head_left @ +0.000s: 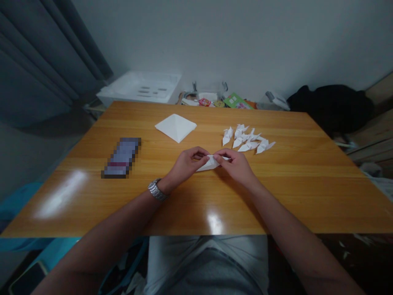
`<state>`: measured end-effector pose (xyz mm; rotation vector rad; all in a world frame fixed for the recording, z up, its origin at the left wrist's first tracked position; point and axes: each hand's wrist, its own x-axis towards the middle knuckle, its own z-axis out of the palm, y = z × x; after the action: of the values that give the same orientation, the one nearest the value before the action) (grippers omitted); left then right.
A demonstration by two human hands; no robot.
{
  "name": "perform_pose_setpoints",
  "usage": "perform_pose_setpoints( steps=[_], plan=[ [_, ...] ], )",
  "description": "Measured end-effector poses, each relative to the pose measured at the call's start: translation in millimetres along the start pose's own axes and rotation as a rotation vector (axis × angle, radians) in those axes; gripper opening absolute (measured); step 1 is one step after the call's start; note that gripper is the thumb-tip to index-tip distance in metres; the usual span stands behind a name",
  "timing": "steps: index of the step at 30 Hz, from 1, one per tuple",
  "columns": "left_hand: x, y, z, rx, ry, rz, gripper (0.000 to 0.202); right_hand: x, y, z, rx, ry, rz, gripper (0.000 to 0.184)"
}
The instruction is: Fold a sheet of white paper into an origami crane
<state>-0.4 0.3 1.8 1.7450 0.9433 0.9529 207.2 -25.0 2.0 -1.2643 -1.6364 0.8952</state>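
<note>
Between my two hands is a small folded piece of white paper (209, 164), held just above or on the wooden table (294, 200). My left hand (189, 160) pinches its left part between thumb and fingers. On the other side, the thumb and fingers of my right hand (233, 164) close on its right part, hiding some of the folds. Several folded white paper cranes (248, 145) lie in a cluster just beyond my right hand. Farther off to the left lies white paper (176, 127) in a diamond shape with a crease down its middle.
A phone-like flat object (122, 157), blurred out, lies on the left of the table. Behind the far edge are a white plastic tray (141, 88), a green packet (236, 101) and other small items. Dark cloth (331, 104) is heaped at the back right.
</note>
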Motion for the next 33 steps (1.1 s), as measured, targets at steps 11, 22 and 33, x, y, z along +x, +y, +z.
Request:
perform_pose_setpoints(
  steps=[11, 22, 33],
  plan=[
    [-0.8, -1.7, 2.4, 0.013, 0.063, -0.042, 0.029, -0.4, -2.7, 0.9, 0.094, 0.040, 0.016, 0.033],
    [-3.4, -1.4, 3.4, -0.072, -0.050, -0.103, 0.032, 2.4, -0.6, 1.1, 0.322, 0.077, 0.153, 0.042],
    [-3.2, -5.9, 1.9, -0.074, -0.103, -0.104, 0.036, 2.0, -2.3, 2.8, 0.429, 0.055, 0.223, 0.046]
  ],
)
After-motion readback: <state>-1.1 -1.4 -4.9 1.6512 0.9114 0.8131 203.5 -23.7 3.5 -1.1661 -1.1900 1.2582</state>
